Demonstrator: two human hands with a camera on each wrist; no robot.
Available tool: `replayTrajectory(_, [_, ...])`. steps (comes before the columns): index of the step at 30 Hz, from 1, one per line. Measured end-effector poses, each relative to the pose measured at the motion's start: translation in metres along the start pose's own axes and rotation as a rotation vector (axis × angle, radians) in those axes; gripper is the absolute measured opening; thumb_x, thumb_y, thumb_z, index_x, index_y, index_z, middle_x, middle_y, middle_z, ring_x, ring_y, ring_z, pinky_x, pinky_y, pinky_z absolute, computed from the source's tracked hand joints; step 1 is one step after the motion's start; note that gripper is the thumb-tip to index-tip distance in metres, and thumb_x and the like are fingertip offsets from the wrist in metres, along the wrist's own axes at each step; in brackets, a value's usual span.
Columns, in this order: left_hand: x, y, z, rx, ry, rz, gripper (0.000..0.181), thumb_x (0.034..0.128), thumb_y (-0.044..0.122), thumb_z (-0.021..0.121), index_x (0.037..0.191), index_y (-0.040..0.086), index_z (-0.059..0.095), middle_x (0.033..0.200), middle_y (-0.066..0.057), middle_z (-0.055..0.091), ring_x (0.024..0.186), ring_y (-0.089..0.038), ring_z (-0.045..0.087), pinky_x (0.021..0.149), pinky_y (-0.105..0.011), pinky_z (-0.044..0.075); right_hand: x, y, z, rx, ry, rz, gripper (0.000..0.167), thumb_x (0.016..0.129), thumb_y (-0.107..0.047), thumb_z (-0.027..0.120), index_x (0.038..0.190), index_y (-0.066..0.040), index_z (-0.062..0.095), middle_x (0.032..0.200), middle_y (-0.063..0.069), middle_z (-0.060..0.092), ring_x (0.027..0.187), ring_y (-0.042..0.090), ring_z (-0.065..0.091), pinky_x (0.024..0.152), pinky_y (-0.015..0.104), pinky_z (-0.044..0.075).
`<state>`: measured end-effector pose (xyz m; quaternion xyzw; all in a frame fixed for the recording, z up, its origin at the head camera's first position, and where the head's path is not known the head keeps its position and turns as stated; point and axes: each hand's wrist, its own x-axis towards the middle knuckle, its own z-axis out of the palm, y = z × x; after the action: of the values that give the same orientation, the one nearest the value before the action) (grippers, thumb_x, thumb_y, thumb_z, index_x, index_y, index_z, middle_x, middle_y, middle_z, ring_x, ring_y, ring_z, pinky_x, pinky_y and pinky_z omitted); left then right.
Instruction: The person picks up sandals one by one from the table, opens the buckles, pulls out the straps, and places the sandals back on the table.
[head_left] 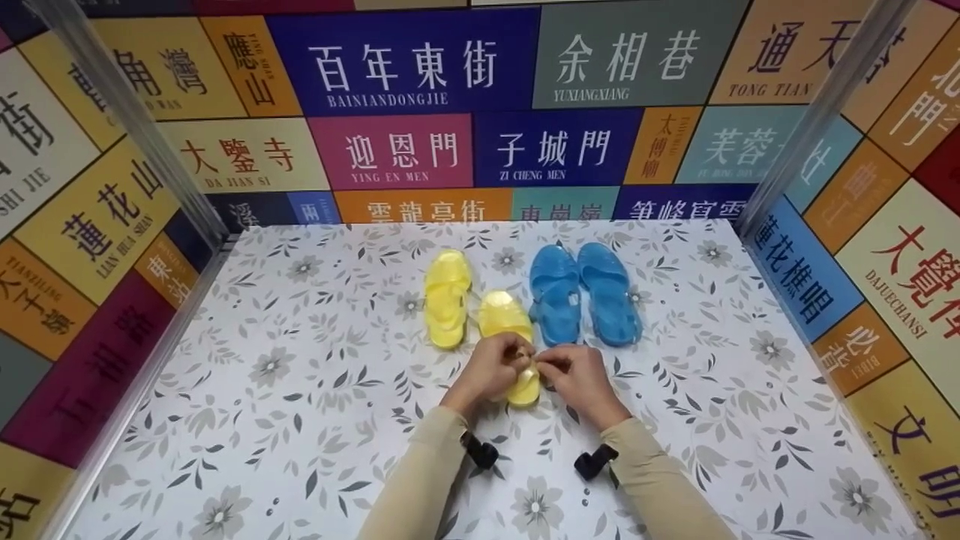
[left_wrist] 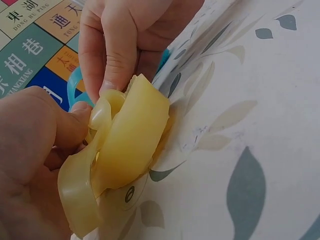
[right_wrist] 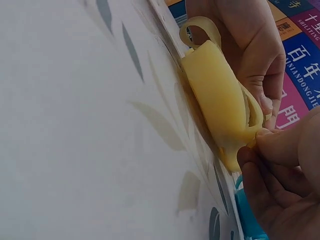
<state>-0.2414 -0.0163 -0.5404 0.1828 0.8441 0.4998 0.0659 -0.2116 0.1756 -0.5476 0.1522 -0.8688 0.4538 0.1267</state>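
- The left hand point(head_left: 491, 369) has its thumb and fingers curled on the strap point(right_wrist: 254, 105) of the nearer yellow plastic sandal point(head_left: 505, 319), reaching in at the sandal's 8 o'clock side.
- The right hand point(head_left: 576, 377) pinches at the same strap between thumb and fingertips, coming in from about 4 o'clock; the fingertips of the two hands nearly meet.
- This sandal rests on the white floral tablecloth point(head_left: 337, 450), lying lengthwise roughly from 12 to 6 o'clock in the head view; the hands hide its middle.
- The second yellow plastic sandal point(head_left: 448, 300) lies near it, between 10 and 11 o'clock, clear of both hands.
- The left blue plastic sandal point(head_left: 555, 296) lies toward 1 o'clock from the handled one.
- The right blue plastic sandal point(head_left: 611, 296) lies just beside its mate, at about 2 o'clock from the handled one.
- Beige sleeves point(head_left: 667, 480) come in from 5 and 7 o'clock, with a small black wrist camera point(head_left: 480, 451) on each wrist.
- Coloured place-name panels point(head_left: 405, 64) cover the walls at 9, 12 and 3 o'clock.
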Motion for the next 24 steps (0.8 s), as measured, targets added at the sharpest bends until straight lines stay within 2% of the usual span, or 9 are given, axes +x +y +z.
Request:
replayTrajectory(10, [0.000,0.001,0.001,0.015,0.000,0.018,0.011,0.0928,0.002,0.072,0.101,0.010,0.074,0.097,-0.001,0.070,0.090,-0.014,0.063,0.086,-0.029,0.054,0.001,-0.007,0.000,-0.053,0.012,0.014,0.008,0.088,-0.002,0.082,0.089,-0.009,0.084,0.086,0.005,0.080,0.083,0.021,0.074,0.076,0.038,0.060])
replayTrajectory(20, [0.001,0.002,0.002,0.050,0.002,0.037,0.008,0.0952,0.004,0.073,0.102,0.009,0.075,0.097,-0.001,0.072,0.088,-0.012,0.061,0.082,-0.029,0.052,0.003,-0.011,0.000,-0.049,0.016,-0.001,0.008,0.087,-0.002,0.083,0.086,-0.009,0.084,0.084,0.004,0.079,0.079,0.022,0.074,0.071,0.037,0.060])
replayTrajectory(24, [0.000,0.002,0.003,0.043,0.002,0.012,0.009,0.0953,0.005,0.072,0.102,0.010,0.075,0.097,0.000,0.071,0.090,-0.012,0.062,0.084,-0.030,0.053,0.003,-0.010,-0.001,-0.028,-0.002,0.024,0.008,0.089,-0.003,0.082,0.088,-0.010,0.084,0.086,0.004,0.080,0.078,0.018,0.073,0.071,0.032,0.058])
